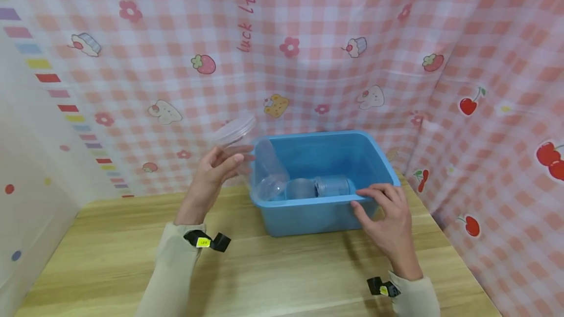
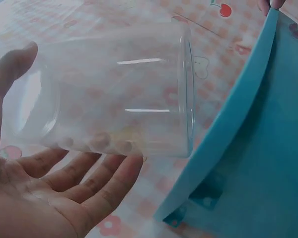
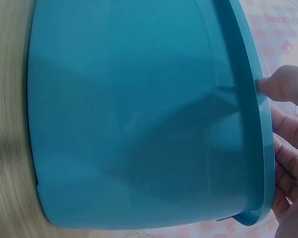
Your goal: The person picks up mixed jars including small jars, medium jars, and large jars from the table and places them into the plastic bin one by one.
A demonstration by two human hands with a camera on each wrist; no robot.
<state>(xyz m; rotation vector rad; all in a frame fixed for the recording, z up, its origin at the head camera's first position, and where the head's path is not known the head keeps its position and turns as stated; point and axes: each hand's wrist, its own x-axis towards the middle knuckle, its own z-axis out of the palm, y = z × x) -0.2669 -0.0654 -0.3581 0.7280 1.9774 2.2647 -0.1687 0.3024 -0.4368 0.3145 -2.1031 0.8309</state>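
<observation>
My left hand (image 1: 211, 175) holds a clear plastic jar (image 2: 114, 99), thumb on one side and fingers on the other, beside the left end of a blue plastic bin (image 1: 308, 216). The jar's pale round lid (image 1: 235, 129) shows above my fingers in the head view, and the jar looks empty. My right hand (image 1: 389, 216) pinches the bin's front rim near its right corner; the thumb (image 3: 283, 84) lies on the outer side and the fingers reach over the rim. Inside the bin, clear containers (image 1: 332, 186) lie along the front wall, and a clear shape (image 1: 270, 170) shows at the left end.
The bin stands on a wood-grain table (image 1: 282, 273), close to a pink checked cloth (image 1: 308, 72) hanging behind it. Another stretch of cloth (image 1: 498, 160) hangs along the right side. A pale wall covering (image 1: 35, 160) borders the left.
</observation>
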